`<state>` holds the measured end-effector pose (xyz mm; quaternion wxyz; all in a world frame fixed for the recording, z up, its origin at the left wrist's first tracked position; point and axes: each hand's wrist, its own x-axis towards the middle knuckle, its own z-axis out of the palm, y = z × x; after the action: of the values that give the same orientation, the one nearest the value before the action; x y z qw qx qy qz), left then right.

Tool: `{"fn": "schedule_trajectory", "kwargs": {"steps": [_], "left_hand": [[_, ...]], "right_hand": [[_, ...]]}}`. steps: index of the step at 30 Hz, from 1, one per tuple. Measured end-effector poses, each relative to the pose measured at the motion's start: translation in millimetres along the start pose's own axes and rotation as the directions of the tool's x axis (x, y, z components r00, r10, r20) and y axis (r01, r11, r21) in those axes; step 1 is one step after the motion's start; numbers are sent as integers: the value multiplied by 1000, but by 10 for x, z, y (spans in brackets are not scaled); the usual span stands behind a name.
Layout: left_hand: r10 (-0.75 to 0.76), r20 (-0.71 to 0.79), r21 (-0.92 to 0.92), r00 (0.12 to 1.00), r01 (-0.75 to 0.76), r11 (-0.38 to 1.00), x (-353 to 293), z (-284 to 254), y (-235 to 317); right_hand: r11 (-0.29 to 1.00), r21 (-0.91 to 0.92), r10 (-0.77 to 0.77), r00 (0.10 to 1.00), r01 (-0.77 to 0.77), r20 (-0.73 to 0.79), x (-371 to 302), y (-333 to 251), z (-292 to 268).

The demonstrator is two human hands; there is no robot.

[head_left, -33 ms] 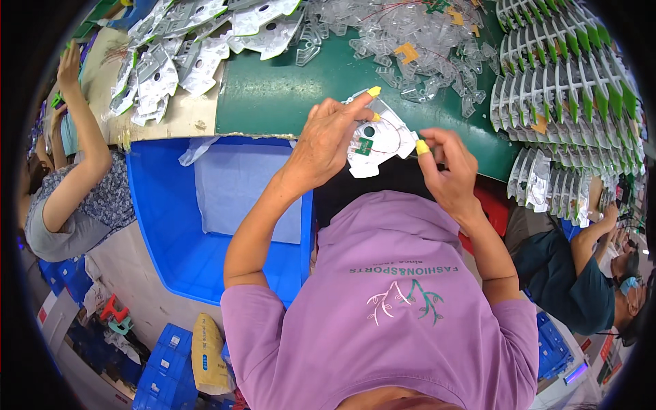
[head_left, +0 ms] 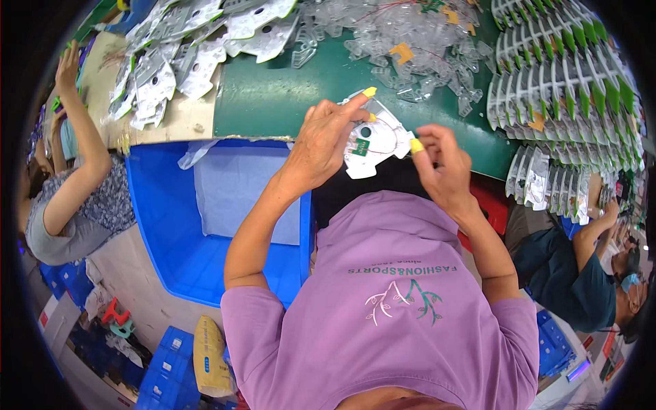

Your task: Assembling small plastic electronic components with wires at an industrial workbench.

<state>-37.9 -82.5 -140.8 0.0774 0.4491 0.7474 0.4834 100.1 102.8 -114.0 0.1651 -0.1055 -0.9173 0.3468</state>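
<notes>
A white plastic housing (head_left: 389, 142) is tilted up at the table's near edge, above my lap. My left hand (head_left: 316, 147) grips its left side, with yellow covers on the thumb and index fingertip. Inside the housing sit a small green circuit board (head_left: 361, 147) and a thin reddish wire. At the right corner of the housing is my right hand (head_left: 445, 164), its fingers curled and its yellow-covered thumb close to the edge. Whatever lies between those fingertips, if anything, is too small to make out.
Clear plastic parts (head_left: 424, 51) are heaped on the green table (head_left: 273, 109). White-and-green housings (head_left: 154, 78) lie at the far left; stacked rows of similar ones (head_left: 560, 82) stand right. A blue bin (head_left: 266, 263) is left of my lap. Other people sit on both sides.
The whole view has shifted slightly. My right thumb and fingers have moved a little against the housing's corner; the left hand keeps its grip.
</notes>
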Motion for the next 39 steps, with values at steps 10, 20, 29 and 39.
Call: {"fn": "schedule_trajectory", "kwargs": {"steps": [10,20,29,39], "left_hand": [[-106,-332,-87,937,82,993,-9,-160,-4],[-26,-126,-68,992,17,998,315,332,168],[-98,-167,-84,981,85,993,199,317,180],[-128,-203,-115,971,106,988,143,254,259]], "right_hand": [[953,264,203,962,-151,-184,-484,74,-478],[833,502,528,608,-233,-593,-1148,852,-1753],[925,328,379,457,-191,-804,-1279,975,-1515],[989,-34,130,949,-146,-289,434,141,-384]]}}
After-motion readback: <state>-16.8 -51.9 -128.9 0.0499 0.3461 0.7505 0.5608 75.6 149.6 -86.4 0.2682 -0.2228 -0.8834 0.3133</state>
